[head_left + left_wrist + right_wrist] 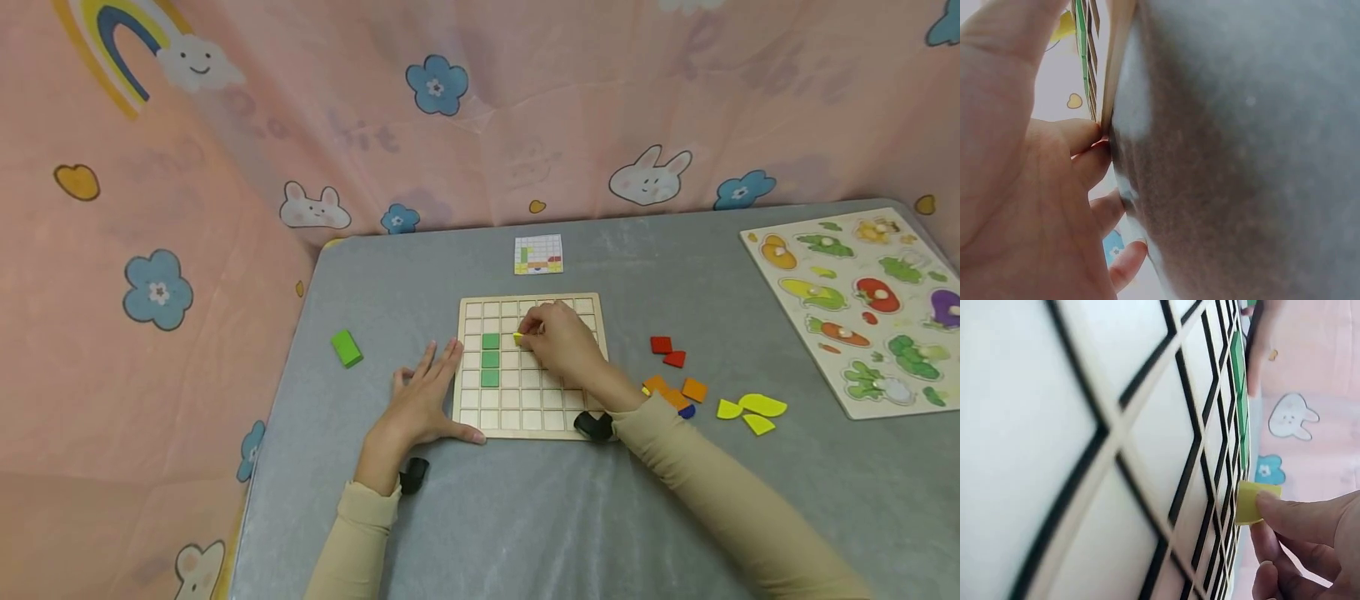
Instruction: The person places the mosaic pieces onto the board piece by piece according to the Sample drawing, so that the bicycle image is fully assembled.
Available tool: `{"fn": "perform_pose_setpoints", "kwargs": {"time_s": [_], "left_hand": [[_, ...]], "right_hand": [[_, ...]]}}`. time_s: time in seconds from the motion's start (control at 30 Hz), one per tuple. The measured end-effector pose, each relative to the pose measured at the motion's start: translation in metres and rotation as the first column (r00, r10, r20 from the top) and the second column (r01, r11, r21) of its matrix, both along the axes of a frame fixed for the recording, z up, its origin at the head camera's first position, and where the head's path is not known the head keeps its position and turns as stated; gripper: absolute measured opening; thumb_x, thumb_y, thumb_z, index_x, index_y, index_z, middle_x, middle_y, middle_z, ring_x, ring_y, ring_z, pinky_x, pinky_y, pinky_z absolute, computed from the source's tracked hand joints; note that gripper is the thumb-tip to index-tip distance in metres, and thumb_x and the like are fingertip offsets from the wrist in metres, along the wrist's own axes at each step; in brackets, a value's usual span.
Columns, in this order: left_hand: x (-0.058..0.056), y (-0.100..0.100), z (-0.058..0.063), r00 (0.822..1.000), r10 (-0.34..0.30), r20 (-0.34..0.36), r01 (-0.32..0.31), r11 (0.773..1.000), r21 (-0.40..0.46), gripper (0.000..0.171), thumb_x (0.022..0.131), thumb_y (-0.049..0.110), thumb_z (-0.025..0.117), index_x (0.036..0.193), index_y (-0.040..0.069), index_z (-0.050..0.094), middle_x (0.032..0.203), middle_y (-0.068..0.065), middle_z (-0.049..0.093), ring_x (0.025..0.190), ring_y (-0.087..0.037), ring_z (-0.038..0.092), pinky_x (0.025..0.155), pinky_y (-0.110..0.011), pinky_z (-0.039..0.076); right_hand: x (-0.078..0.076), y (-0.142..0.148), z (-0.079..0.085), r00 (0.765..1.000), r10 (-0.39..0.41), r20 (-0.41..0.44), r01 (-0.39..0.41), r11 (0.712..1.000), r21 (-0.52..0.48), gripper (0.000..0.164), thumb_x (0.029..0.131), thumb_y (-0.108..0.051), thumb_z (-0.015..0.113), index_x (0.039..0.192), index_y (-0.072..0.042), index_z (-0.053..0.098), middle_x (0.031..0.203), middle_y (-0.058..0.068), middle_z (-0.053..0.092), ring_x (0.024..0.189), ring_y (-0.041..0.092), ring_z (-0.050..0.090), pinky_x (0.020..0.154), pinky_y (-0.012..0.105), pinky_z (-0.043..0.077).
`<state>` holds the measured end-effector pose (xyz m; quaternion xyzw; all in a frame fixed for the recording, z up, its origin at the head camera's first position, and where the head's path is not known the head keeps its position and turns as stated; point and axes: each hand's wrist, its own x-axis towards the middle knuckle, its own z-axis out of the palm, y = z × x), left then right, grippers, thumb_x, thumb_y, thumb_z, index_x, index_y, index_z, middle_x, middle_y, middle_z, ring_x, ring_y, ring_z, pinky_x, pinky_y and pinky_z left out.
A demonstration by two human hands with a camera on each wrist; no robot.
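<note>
A wooden grid board lies on the grey table, with three green squares stacked in one column of its cells. My right hand pinches a small yellow piece between thumb and fingers, right at the grid near the top green square. In the right wrist view the yellow piece stands on edge at the board's surface. My left hand spreads along the board's left side; its fingertips touch the edge and the thumb lies by the lower left corner. The left wrist view shows fingertips against the wooden rim.
A small pattern card lies behind the board. A green block is at left. Red pieces, orange pieces, a blue piece and yellow pieces lie to the right, before a vegetable puzzle board.
</note>
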<state>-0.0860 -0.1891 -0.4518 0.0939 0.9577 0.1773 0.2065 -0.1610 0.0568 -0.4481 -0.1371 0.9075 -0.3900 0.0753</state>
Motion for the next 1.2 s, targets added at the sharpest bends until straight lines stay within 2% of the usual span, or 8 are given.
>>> {"fn": "perform_pose_setpoints", "kwargs": {"time_s": [0.13,0.4,0.6,0.77,1.0,1.2], "left_hand": [[0.0,0.001,0.001,1.0,-0.001,0.001,0.001,1.0,-0.004,0.146,0.066,0.061,0.096,0.173,0.024,0.004,0.18,0.009,0.002,0.168,-0.022,-0.003,0.12,-0.065,0.018],[0.0,0.001,0.001,1.0,0.0,-0.001,0.0,1.0,-0.001,0.146,0.066,0.061,0.097,0.173,0.023,0.005,0.18,0.008,0.003,0.168,-0.022,-0.003,0.121,-0.066,0.017],[0.0,0.001,0.001,1.0,0.003,-0.001,-0.003,1.0,-0.003,0.145,0.066,0.061,0.096,0.173,0.024,0.005,0.18,0.008,0.003,0.168,-0.022,-0.003,0.12,-0.065,0.018],[0.0,0.001,0.001,1.0,0.005,0.002,-0.005,1.0,-0.005,0.145,0.066,0.061,0.096,0.173,0.024,0.005,0.18,0.008,0.003,0.168,-0.022,-0.003,0.12,-0.066,0.017],[0.0,0.001,0.0,1.0,0.001,-0.007,-0.002,1.0,-0.008,0.145,0.066,0.061,0.096,0.173,0.024,0.005,0.18,0.009,0.004,0.168,-0.022,-0.002,0.118,-0.063,0.02],[0.0,-0.001,0.0,1.0,-0.007,-0.009,0.007,1.0,0.009,0.147,0.065,0.062,0.096,0.172,0.024,0.004,0.18,0.008,0.003,0.168,-0.022,-0.003,0.117,-0.063,0.02]], "right_hand": [[0.0,-0.011,-0.004,1.0,0.007,-0.01,-0.007,1.0,-0.005,0.005,0.095,-0.011,0.079,0.095,-0.006,0.079,0.089,0.008,0.073,0.093,0.025,0.061,0.084,0.04,0.048],[0.0,-0.022,-0.006,1.0,-0.03,0.008,0.03,0.999,0.017,0.004,0.096,-0.009,0.076,0.099,-0.006,0.078,0.089,0.007,0.071,0.092,0.024,0.059,0.077,0.038,0.047],[0.0,-0.025,-0.006,0.998,-0.056,-0.011,0.056,0.997,0.058,0.004,0.095,-0.008,0.077,0.093,-0.007,0.081,0.094,0.01,0.071,0.096,0.027,0.057,0.079,0.04,0.048],[0.002,-0.024,-0.005,0.999,-0.047,-0.026,0.049,0.996,0.076,0.005,0.095,-0.008,0.077,0.091,-0.006,0.08,0.097,0.011,0.07,0.097,0.029,0.058,0.08,0.041,0.049],[0.011,-0.007,-0.002,1.0,-0.015,0.003,0.015,0.996,0.086,0.006,0.094,-0.005,0.076,0.1,-0.005,0.078,0.102,0.013,0.07,0.1,0.03,0.057,0.087,0.044,0.049],[0.018,0.027,-0.002,1.0,-0.003,0.002,0.003,0.999,0.053,0.013,0.092,-0.001,0.074,0.105,-0.002,0.076,0.107,0.017,0.07,0.102,0.034,0.057,0.088,0.047,0.048]]}}
